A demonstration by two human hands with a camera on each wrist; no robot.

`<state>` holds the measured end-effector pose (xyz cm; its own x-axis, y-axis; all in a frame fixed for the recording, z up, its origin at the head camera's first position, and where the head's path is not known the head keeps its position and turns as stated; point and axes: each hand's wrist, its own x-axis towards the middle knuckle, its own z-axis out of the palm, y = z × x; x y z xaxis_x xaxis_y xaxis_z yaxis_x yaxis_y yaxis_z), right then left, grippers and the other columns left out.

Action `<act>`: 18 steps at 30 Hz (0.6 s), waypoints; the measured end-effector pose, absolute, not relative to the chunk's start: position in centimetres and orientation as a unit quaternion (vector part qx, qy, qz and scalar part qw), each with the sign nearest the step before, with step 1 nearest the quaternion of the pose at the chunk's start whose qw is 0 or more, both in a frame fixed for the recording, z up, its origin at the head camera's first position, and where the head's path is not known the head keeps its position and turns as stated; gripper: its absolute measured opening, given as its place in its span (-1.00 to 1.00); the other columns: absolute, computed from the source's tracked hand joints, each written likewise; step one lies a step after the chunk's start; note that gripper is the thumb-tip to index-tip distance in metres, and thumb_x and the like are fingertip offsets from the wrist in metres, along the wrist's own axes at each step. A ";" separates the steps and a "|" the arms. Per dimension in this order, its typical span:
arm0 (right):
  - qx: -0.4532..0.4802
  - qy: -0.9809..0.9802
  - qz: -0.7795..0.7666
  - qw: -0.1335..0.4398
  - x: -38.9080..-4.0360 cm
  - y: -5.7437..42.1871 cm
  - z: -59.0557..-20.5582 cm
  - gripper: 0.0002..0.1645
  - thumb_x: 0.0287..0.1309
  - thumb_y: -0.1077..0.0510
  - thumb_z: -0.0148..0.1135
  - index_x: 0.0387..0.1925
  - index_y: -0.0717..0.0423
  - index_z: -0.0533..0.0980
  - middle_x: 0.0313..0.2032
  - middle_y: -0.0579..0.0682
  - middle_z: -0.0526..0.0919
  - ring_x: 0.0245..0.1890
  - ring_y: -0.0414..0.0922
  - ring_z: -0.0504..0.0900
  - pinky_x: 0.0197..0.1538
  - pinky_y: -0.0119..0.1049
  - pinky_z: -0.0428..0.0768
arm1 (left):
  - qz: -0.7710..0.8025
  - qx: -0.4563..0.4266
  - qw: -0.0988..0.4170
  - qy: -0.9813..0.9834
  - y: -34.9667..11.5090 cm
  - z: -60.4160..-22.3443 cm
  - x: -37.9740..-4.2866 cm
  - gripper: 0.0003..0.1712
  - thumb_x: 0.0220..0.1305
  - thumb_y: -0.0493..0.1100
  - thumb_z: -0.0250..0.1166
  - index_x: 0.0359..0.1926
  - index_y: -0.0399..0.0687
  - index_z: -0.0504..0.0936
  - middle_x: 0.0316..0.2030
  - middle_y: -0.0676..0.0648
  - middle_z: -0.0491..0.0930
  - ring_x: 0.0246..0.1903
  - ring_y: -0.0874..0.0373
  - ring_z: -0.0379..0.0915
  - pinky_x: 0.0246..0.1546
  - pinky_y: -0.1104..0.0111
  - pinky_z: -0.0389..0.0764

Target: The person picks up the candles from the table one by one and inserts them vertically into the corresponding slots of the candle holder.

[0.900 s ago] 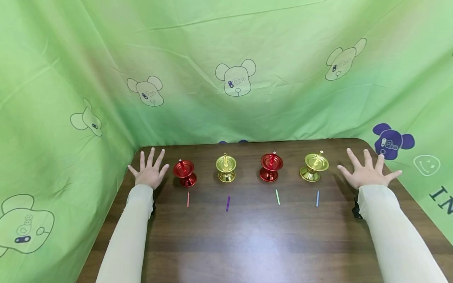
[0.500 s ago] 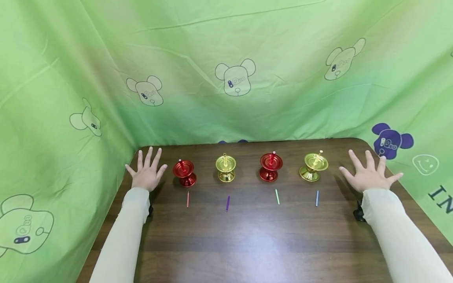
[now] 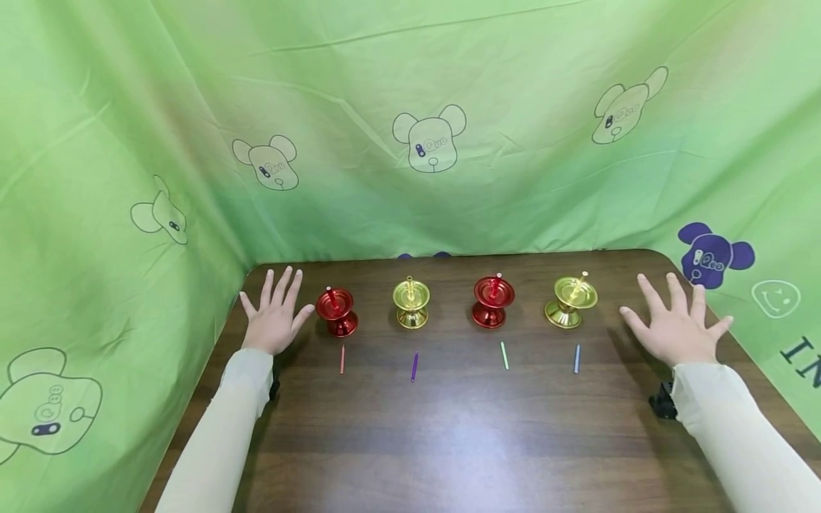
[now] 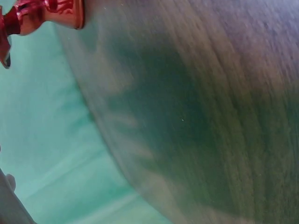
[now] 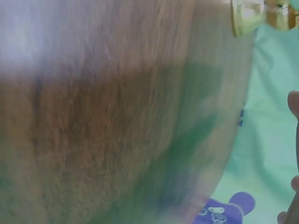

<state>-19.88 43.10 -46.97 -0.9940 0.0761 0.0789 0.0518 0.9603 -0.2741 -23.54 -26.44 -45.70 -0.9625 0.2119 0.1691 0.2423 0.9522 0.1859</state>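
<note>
My left hand [image 3: 272, 322] is spread with straight fingers at the table's left side, holding nothing; the nearest thing is a red metal candle holder [image 3: 336, 306]. On the right side my right hand [image 3: 680, 329], fingers also spread, holds nothing, beside a gold candle holder [image 3: 567, 303]. Between them stand another gold holder [image 3: 411, 303] and another red holder [image 3: 492, 301]. Each has a dish with an upright stem. In front of the row lie thin candles: a pink one [image 3: 343, 360], a purple one [image 3: 414, 368], a pale green one [image 3: 504, 355] and a blue one [image 3: 576, 358].
The dark wood table [image 3: 410, 427] has rounded back corners. A green curtain [image 3: 346, 199] with printed bear heads hangs behind it and along both sides. A black wrist device [image 3: 663, 400] shows under the right sleeve [image 3: 737, 420].
My left hand has shifted slightly right, toward the red holder. My right hand has drawn a little back and to the right. The holders and candles stay in place.
</note>
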 end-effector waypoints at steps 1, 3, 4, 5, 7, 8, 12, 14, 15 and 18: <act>-0.033 -0.988 0.140 0.050 -19.7 43.0 -46.9 -0.04 0.44 -0.43 -0.24 0.63 -0.26 -0.35 0.56 0.21 -0.57 0.42 0.41 -0.75 -0.06 0.76 -0.59 | -0.102 -0.116 0.074 -0.985 -26.3 -45.6 -23.4 -0.09 0.52 0.38 -0.14 0.65 0.17 -0.27 0.63 -0.08 -0.26 0.57 -0.22 -0.50 0.25 -0.54 -0.47; -0.033 -0.986 0.150 0.063 -19.3 42.6 -46.7 -0.04 0.45 -0.40 -0.21 0.63 -0.24 -0.32 0.57 0.23 -0.54 0.43 0.41 -0.73 -0.04 0.77 -0.57 | -0.104 -0.117 0.077 -0.985 -26.2 -45.5 -23.2 -0.09 0.52 0.37 -0.14 0.65 0.15 -0.26 0.63 -0.08 -0.26 0.57 -0.21 -0.51 0.25 -0.53 -0.48; -0.033 -0.985 0.155 0.070 -19.1 42.3 -46.7 -0.05 0.45 -0.39 -0.19 0.63 -0.23 -0.31 0.57 0.24 -0.52 0.44 0.40 -0.71 -0.03 0.77 -0.55 | -0.104 -0.118 0.079 -0.984 -26.1 -45.4 -23.1 -0.09 0.53 0.37 -0.13 0.65 0.13 -0.24 0.63 -0.09 -0.25 0.57 -0.21 -0.50 0.25 -0.53 -0.47; -0.033 -0.984 0.160 0.077 -18.9 42.0 -46.6 -0.05 0.45 -0.38 -0.18 0.63 -0.23 -0.30 0.57 0.24 -0.51 0.45 0.40 -0.70 -0.02 0.77 -0.54 | -0.107 -0.118 0.081 -0.984 -26.0 -45.4 -23.0 -0.09 0.53 0.36 -0.12 0.65 0.11 -0.23 0.63 -0.09 -0.25 0.57 -0.21 -0.51 0.25 -0.53 -0.48; -0.032 -0.981 0.170 0.091 -18.5 41.3 -46.5 -0.05 0.46 -0.35 -0.15 0.64 -0.20 -0.27 0.58 0.26 -0.47 0.47 0.40 -0.65 0.01 0.77 -0.49 | -0.108 -0.117 0.086 -0.983 -25.8 -45.2 -22.7 -0.08 0.53 0.34 -0.08 0.65 0.08 -0.20 0.63 -0.10 -0.23 0.58 -0.21 -0.50 0.26 -0.54 -0.45; -0.030 -0.979 0.174 0.099 -18.3 40.9 -46.4 -0.05 0.46 -0.34 -0.13 0.64 -0.18 -0.24 0.58 0.27 -0.44 0.48 0.40 -0.62 0.04 0.77 -0.46 | -0.109 -0.116 0.089 -0.983 -25.8 -45.2 -22.6 -0.08 0.53 0.32 -0.06 0.65 0.06 -0.18 0.62 -0.11 -0.22 0.58 -0.21 -0.49 0.26 -0.54 -0.43; -0.022 -0.974 0.186 0.124 -17.7 38.9 -46.1 -0.07 0.47 -0.29 -0.11 0.64 -0.10 -0.18 0.58 0.28 -0.36 0.51 0.41 -0.52 0.16 0.72 -0.38 | -0.123 -0.109 0.098 -0.982 -25.4 -44.9 -22.0 -0.08 0.53 0.30 -0.03 0.65 0.05 -0.18 0.62 -0.13 -0.20 0.58 -0.21 -0.48 0.26 -0.54 -0.42; -0.018 -0.972 0.193 0.135 -17.4 37.8 -45.9 -0.09 0.48 -0.27 -0.10 0.64 -0.06 -0.14 0.59 0.28 -0.32 0.52 0.40 -0.48 0.21 0.69 -0.37 | -0.133 -0.107 0.101 -0.980 -25.2 -44.8 -21.7 -0.08 0.53 0.30 -0.04 0.65 0.08 -0.21 0.62 -0.13 -0.20 0.58 -0.19 -0.50 0.27 -0.53 -0.45; -0.015 -0.970 0.196 0.140 -17.3 37.2 -45.8 -0.10 0.48 -0.26 -0.10 0.63 -0.05 -0.13 0.59 0.28 -0.30 0.53 0.39 -0.46 0.23 0.67 -0.36 | -0.138 -0.107 0.102 -0.979 -25.1 -44.7 -21.5 -0.09 0.53 0.31 -0.06 0.65 0.09 -0.22 0.62 -0.12 -0.21 0.58 -0.18 -0.52 0.27 -0.53 -0.46; -0.003 -0.966 0.204 0.155 -17.1 35.7 -45.6 -0.13 0.49 -0.22 -0.08 0.62 -0.01 -0.08 0.58 0.29 -0.23 0.54 0.38 -0.39 0.28 0.63 -0.34 | -0.152 -0.101 0.110 -0.977 -24.9 -44.5 -21.1 -0.10 0.54 0.33 -0.10 0.65 0.12 -0.23 0.62 -0.12 -0.21 0.58 -0.16 -0.51 0.27 -0.53 -0.43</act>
<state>-17.13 35.70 -45.58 -0.9516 0.0689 0.2994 -0.0582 0.9165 -0.3958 -21.14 -24.93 -44.54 -0.9554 0.1648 0.2449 0.2313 0.9335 0.2740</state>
